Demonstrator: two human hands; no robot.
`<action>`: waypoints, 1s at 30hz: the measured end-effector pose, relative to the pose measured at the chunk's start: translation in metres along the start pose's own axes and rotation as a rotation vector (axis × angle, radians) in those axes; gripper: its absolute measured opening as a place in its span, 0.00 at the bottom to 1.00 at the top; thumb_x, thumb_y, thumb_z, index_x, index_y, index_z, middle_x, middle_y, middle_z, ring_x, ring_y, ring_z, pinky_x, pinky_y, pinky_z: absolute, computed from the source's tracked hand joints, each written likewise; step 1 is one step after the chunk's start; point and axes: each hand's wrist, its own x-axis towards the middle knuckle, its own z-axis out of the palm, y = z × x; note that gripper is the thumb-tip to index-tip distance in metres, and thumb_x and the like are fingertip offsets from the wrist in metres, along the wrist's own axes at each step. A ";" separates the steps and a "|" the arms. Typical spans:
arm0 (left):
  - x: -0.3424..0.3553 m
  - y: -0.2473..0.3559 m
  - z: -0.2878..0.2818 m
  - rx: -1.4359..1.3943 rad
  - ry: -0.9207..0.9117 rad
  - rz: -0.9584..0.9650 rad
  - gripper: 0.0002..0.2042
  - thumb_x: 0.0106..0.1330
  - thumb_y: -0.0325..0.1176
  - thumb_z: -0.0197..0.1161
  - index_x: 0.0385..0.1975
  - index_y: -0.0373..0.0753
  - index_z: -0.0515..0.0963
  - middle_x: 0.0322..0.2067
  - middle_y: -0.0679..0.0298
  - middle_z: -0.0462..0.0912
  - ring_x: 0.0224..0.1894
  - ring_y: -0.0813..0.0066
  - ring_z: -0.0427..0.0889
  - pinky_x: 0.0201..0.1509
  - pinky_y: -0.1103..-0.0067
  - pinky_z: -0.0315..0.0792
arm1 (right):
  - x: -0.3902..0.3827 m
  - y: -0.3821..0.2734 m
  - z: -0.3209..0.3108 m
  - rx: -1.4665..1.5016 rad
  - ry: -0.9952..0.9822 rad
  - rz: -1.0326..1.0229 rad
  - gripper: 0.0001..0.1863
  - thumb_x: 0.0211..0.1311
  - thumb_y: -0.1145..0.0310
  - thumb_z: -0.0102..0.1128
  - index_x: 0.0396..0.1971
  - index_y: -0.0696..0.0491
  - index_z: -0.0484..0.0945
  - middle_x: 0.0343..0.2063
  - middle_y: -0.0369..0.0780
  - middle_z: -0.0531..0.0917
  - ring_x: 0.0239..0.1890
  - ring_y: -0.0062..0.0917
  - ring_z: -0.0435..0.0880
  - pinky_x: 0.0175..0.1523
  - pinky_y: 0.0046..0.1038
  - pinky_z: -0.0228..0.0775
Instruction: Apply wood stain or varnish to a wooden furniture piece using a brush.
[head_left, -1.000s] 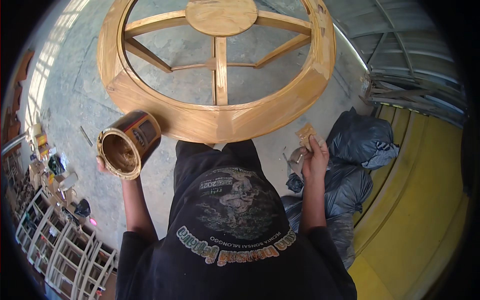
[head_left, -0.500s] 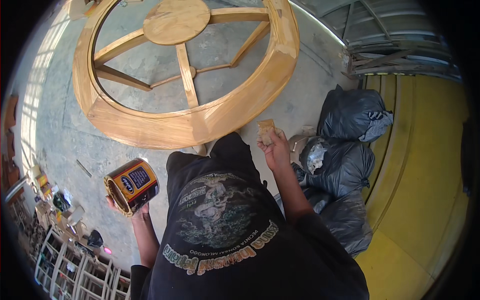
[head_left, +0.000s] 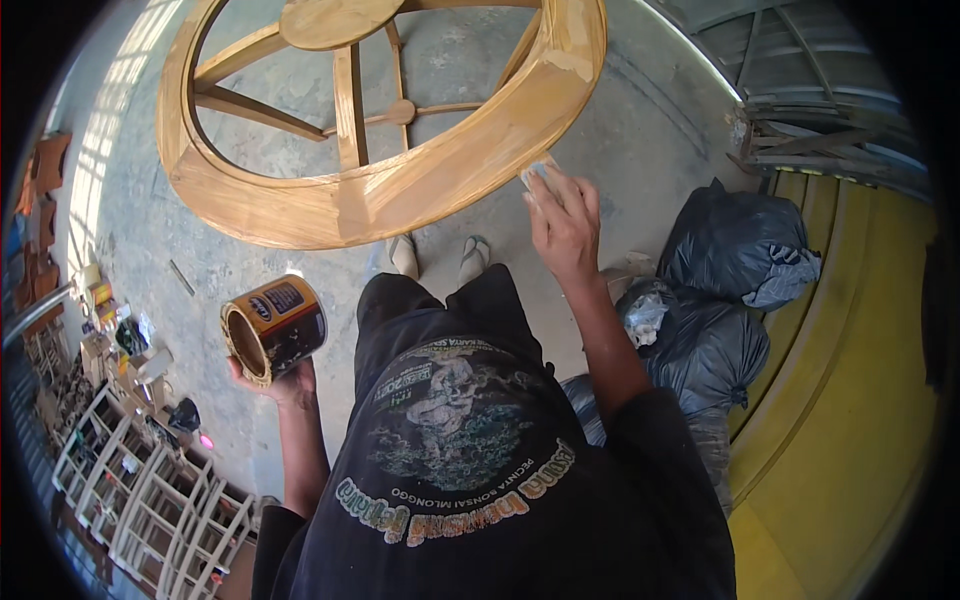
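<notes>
My left hand (head_left: 280, 385) is closed around the lower part of a yellow and dark tin can (head_left: 290, 318). The can is tilted, its mouth facing left, with brownish crust along the rim. In my right hand (head_left: 567, 225) is a small flat spreader (head_left: 535, 175), pinched between fingers and thumb. That hand is beside the near right edge of a large oval wooden table frame (head_left: 420, 200), close to the wood; whether the spreader touches it I cannot tell. Pale patches of filler (head_left: 570, 65) show on the frame's rim. A round wooden disc (head_left: 340, 18) sits at its centre, joined by spokes.
Black plastic bags (head_left: 735, 245) are piled on the right, in front of a yellow surface (head_left: 850, 380). Wooden frames (head_left: 150, 500) and assorted clutter lie at the lower left. My sandalled feet (head_left: 474, 260) stand on the concrete floor (head_left: 220, 320) just below the table frame.
My right hand has moved up toward the frame's edge, turning its back to view and tipping the spreader over. My left hand still holds the can. My view has shifted, bringing my feet into sight.
</notes>
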 end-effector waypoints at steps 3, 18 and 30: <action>-0.032 -0.017 -0.007 -0.037 0.011 -0.026 0.37 0.62 0.65 0.43 0.66 0.47 0.63 0.63 0.57 0.68 0.64 0.52 0.67 0.66 0.51 0.61 | 0.005 0.015 0.007 0.014 -0.054 -0.062 0.17 0.54 0.76 0.63 0.46 0.55 0.81 0.48 0.43 0.81 0.46 0.37 0.75 0.51 0.35 0.67; -0.076 -0.032 -0.061 -0.075 0.107 -0.025 0.36 0.62 0.62 0.44 0.63 0.42 0.66 0.59 0.58 0.72 0.62 0.58 0.71 0.63 0.56 0.67 | 0.019 -0.008 -0.013 -0.042 -0.191 -0.018 0.18 0.50 0.78 0.61 0.44 0.54 0.81 0.42 0.41 0.83 0.41 0.37 0.78 0.49 0.33 0.69; -0.032 0.014 -0.112 0.041 0.064 -0.069 0.38 0.57 0.62 0.48 0.62 0.40 0.68 0.57 0.56 0.74 0.60 0.58 0.73 0.64 0.60 0.68 | 0.018 -0.074 0.024 -0.279 -0.228 0.073 0.17 0.47 0.79 0.59 0.41 0.56 0.81 0.40 0.42 0.83 0.42 0.38 0.80 0.47 0.35 0.74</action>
